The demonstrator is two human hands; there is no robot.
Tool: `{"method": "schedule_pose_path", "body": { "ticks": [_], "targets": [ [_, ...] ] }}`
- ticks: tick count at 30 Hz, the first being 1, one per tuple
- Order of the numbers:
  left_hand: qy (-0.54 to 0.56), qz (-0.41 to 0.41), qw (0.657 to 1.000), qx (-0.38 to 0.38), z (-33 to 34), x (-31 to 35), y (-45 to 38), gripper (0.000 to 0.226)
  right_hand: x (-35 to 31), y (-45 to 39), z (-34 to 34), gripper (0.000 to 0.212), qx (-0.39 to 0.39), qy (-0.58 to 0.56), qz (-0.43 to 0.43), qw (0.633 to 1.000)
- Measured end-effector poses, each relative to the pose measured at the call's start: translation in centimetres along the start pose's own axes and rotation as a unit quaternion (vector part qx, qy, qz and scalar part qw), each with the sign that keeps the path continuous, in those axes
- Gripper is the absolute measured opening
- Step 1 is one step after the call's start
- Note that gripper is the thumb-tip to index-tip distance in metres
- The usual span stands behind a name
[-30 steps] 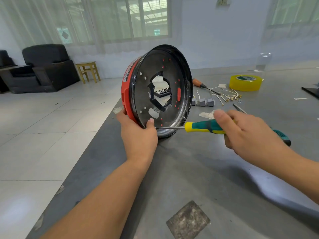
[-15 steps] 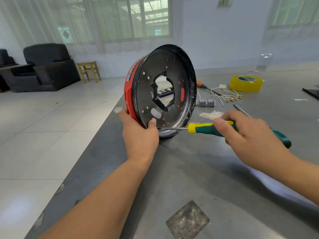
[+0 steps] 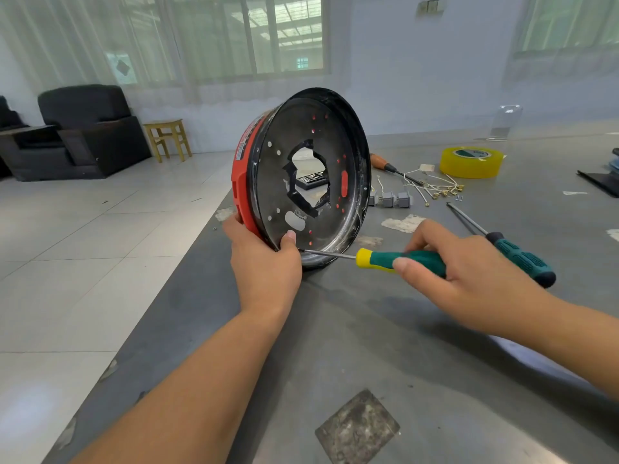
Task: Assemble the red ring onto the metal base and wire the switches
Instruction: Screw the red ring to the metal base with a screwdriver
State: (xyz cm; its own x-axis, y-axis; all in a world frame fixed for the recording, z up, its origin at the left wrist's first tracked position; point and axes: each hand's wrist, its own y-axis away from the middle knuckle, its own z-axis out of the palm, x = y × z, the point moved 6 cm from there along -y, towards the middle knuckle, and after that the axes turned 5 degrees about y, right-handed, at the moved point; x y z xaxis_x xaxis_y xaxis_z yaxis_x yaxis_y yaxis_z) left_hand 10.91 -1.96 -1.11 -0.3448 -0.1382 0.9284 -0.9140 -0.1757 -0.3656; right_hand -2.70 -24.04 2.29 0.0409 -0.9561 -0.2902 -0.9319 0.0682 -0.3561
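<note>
Grey table (image 3: pixel 418 346) | metal base (image 3: pixel 311 175) with red ring (image 3: pixel 242 192) on edge | my left hand (image 3: pixel 264 266) grips its lower rim | my right hand (image 3: pixel 469 276) holds screwdriver (image 3: pixel 385 259), tip at rim | switches (image 3: pixel 390 198) behind

Open tabletop (image 3: pixel 385 346) is left in front of the upright metal base (image 3: pixel 311 182); behind it, passage is blocked by switches (image 3: pixel 388 198), wires (image 3: pixel 435 189), a spare screwdriver (image 3: pixel 502 242) and a tape roll (image 3: pixel 472 161).

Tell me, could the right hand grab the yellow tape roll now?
Probably not yet: the right hand is holding a screwdriver, and the tape roll lies far across the table.
</note>
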Motion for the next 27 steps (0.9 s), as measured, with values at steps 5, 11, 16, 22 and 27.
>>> {"method": "schedule_pose_path", "body": {
  "ticks": [5,11,16,22,27],
  "targets": [
    [0.001,-0.003,1.000,0.005,0.0,0.1,0.0,0.056,1.0,0.5,3.0,0.037,-0.117,-0.471,0.261,0.834],
    [-0.009,-0.009,1.000,0.011,-0.1,-0.2,-0.2,0.054,-0.6,-0.3,0.2,0.048,-0.029,-0.018,0.018,0.999],
    [-0.015,-0.006,1.000,0.006,0.0,-0.1,-0.1,0.058,-1.6,-0.4,0.6,0.050,0.021,0.290,-0.139,0.947],
    [-0.014,-0.001,1.000,-0.001,0.2,-0.2,-0.2,0.058,0.3,-0.7,1.7,0.046,-0.036,-0.064,0.071,0.995],
    [-0.010,-0.002,1.000,0.005,0.2,-0.3,-0.4,0.057,1.5,-0.4,4.4,0.047,-0.190,-0.416,0.273,0.846]
  ]
}}
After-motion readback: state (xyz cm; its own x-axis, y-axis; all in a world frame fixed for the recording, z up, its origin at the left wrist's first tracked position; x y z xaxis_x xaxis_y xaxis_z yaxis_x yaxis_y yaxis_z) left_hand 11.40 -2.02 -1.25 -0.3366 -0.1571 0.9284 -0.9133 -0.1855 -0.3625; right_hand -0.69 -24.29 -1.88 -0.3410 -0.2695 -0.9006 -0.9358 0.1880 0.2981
